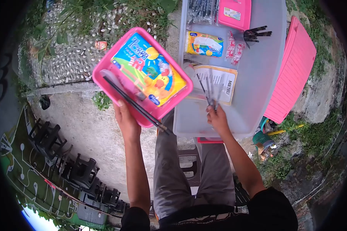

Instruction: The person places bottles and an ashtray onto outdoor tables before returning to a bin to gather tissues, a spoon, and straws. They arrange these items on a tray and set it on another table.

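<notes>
My left hand (127, 121) grips the near-left edge of a pink plastic tray (142, 30), held tilted to the left of the bin. Inside the tray lie a colourful tissue pack (148, 69) and a few black chopsticks (129, 100), which stick out over the near rim. A pale translucent item beside them is hard to identify. My right hand (218, 117) is closed around several thin utensils (210, 90), dark and grey, their upper ends smeared by motion. It hovers over the near part of a large translucent bin (254, 104).
The bin contains a menu card (216, 82), another tissue pack (204, 44), pink-wrapped packets (235, 48), a cup of dark sticks (254, 34), wrapped utensils (202, 11) and a pink container (235, 13). A pink lid (293, 73) leans right; black stools (83, 169) stand lower left.
</notes>
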